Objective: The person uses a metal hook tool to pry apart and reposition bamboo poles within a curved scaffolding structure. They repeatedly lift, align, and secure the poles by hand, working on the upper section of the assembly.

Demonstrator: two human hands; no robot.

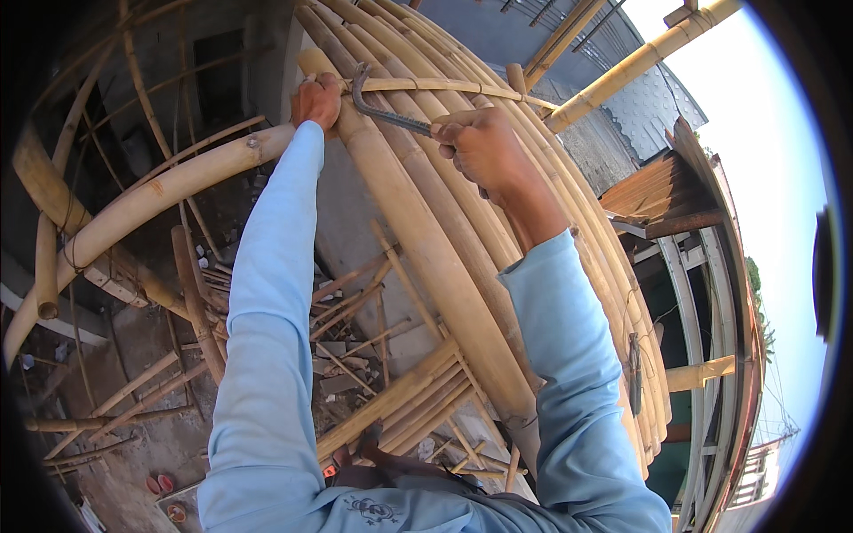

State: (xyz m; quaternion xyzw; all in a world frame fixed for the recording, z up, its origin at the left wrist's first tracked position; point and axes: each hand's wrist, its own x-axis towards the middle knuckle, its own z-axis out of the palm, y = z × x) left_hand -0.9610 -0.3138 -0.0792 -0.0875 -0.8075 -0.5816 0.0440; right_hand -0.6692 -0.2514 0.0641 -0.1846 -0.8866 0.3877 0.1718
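Gripping a bamboo pole (418,222), left hand (316,99); right hand (480,147) clenches hooked tool (378,105).

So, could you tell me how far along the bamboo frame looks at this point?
Done: many bent bamboo poles already lie side by side. In hand: the left hand grips the outermost pole while the right hand hooks a metal tool over it. Left: loose bamboo pieces lie below.

Single head view: worn on my head, facing steeply down past my fingers at arm's reach, close over the bamboo poles (426,240), ground (133,444) far beneath them.
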